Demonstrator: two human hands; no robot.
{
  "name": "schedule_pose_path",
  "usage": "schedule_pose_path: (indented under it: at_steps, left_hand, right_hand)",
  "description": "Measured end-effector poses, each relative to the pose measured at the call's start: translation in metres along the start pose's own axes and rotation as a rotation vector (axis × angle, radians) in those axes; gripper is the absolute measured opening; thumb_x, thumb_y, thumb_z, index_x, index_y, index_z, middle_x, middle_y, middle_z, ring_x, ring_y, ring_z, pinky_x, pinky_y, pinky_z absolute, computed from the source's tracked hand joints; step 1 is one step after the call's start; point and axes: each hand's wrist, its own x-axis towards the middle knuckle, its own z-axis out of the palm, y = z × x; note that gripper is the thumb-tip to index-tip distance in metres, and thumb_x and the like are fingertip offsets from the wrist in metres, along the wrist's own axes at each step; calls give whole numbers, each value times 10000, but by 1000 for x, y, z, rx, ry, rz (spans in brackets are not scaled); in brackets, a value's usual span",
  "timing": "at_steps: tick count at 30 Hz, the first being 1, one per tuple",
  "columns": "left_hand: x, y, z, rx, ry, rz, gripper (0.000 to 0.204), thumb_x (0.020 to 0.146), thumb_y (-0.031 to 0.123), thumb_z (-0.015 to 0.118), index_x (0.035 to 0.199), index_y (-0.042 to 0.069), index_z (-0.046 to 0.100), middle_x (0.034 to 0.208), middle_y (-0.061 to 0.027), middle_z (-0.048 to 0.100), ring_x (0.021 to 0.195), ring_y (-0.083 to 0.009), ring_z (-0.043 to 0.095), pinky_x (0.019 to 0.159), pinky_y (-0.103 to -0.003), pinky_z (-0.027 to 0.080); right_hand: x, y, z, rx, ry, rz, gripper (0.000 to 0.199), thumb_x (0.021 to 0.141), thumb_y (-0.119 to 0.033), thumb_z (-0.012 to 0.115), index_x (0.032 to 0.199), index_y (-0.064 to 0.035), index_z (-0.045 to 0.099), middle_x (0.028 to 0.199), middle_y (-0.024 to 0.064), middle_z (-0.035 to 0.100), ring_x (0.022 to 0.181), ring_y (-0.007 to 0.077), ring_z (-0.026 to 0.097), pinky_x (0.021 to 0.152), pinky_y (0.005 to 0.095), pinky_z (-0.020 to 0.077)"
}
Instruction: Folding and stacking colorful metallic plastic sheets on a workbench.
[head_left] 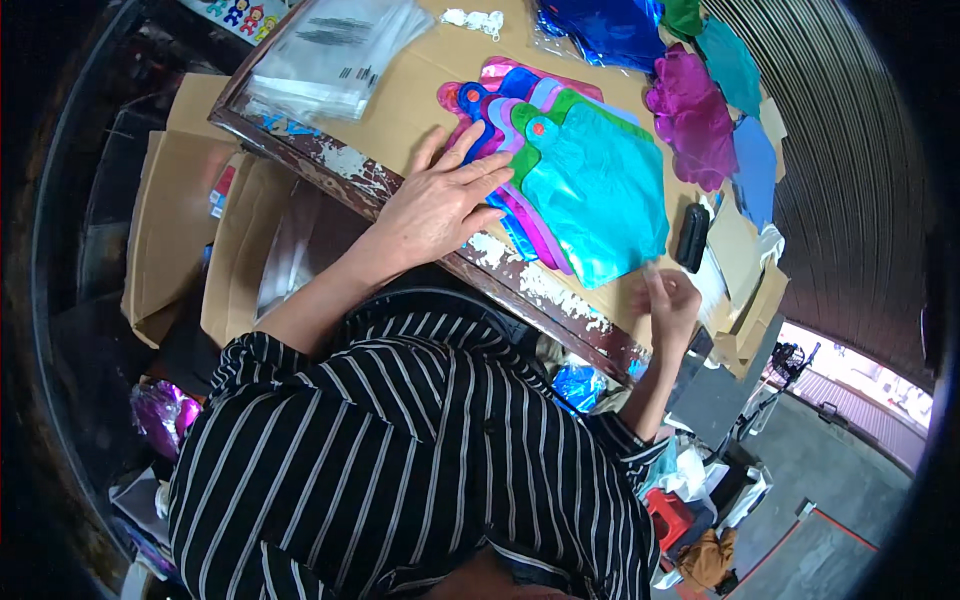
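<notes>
A fanned stack of flat foil balloons (590, 190) in teal, green, blue, purple and pink lies on a cardboard-covered table (420, 90). My left hand (440, 200) rests flat, fingers spread, on the stack's left edge. My right hand (668, 300) hovers at the table's near edge, just right of the teal top balloon, fingers pinched together; whether it holds anything is unclear because of blur. A black oblong object (691, 237) lies beside the right hand.
A pile of clear plastic bags (335, 50) sits at the table's far left. Loose magenta (692, 120), teal (728, 60) and blue (755, 170) foil balloons lie at the far right. Cardboard boxes (180, 210) stand left of the table. Assorted clutter lies below.
</notes>
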Motion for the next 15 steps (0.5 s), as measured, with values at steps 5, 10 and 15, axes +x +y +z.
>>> schedule_pose_path:
  at_steps: [5,10,15]
  left_hand:
    - [3,0,0,-13,11,11,505,917,299,712,1349,45,651,1531,-56,539,1525,-342,318,1238,-571,195]
    - [1,-2,1,-16,12,3,507,918,305,711,1349,46,651,1530,-57,539,1526,-346,318,1239,-569,195]
    - [1,-1,0,-22,2,-3,509,915,300,716,1353,48,649,1537,-58,532,1529,-346,313,1241,-569,194]
  right_hand:
    - [-12,-37,23,-622,204,-593,319,949,-202,759,1189,-11,670,1022,179,754,889,306,750,773,390,595]
    - [-4,-60,81,-624,-185,-780,666,937,-412,719,1502,-126,513,1610,151,415,1467,394,392,1184,559,320]
    - [-1,-45,97,-676,-265,-720,681,959,-457,673,1533,-147,479,1636,129,379,1493,406,341,1198,610,259]
